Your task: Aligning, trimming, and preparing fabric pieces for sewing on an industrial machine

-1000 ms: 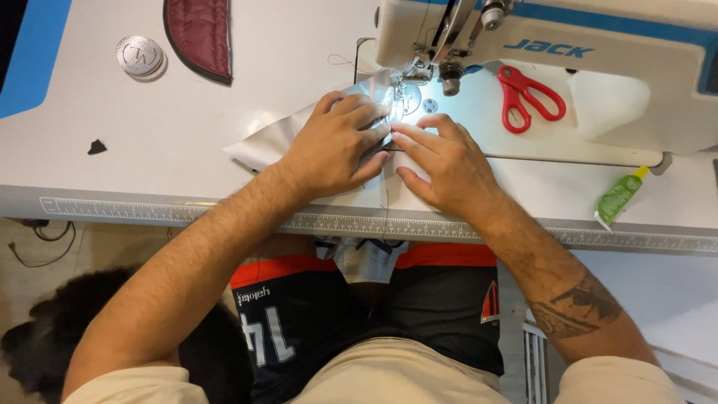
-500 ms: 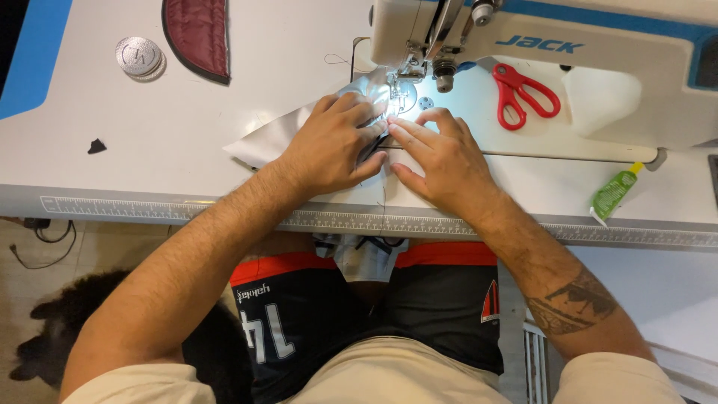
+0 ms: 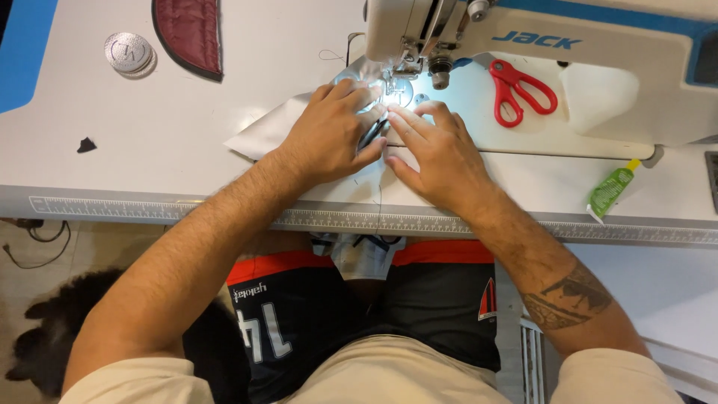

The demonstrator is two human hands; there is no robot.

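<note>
The head camera looks straight down on a white tabletop (image 3: 149,150) with a ruler strip along its near edge.

At centre, the left hand (image 3: 333,135) lies flat on a pale piece of fabric (image 3: 262,135), fingers (image 3: 351,93) stretched out and pressing it down, gripping nothing. Just beside it at 3 o'clock, the right hand (image 3: 437,153) also lies flat on the fabric, its fingers spread open with the tips toward the needle area. A thin dark strip (image 3: 372,135) shows in the gap between the two hands; whether either hand pinches it cannot be told. The fabric runs from under the hands to the presser foot (image 3: 400,71) at 12 o'clock, lit by the machine's lamp, and hangs off the near edge toward the lap.

The white sewing machine (image 3: 598,82), trimmed in blue, fills the 1 to 2 o'clock corner. Red-handled scissors (image 3: 520,90) lie on its bed at 2 o'clock of the right hand. A small green squeeze tube (image 3: 611,191) with a yellow cap lies at 3 o'clock, well apart.

At 10 o'clock sit a round silver disc (image 3: 129,54) and a dark red quilted piece (image 3: 191,34). A small black scrap (image 3: 87,145) lies at 9 o'clock.
</note>
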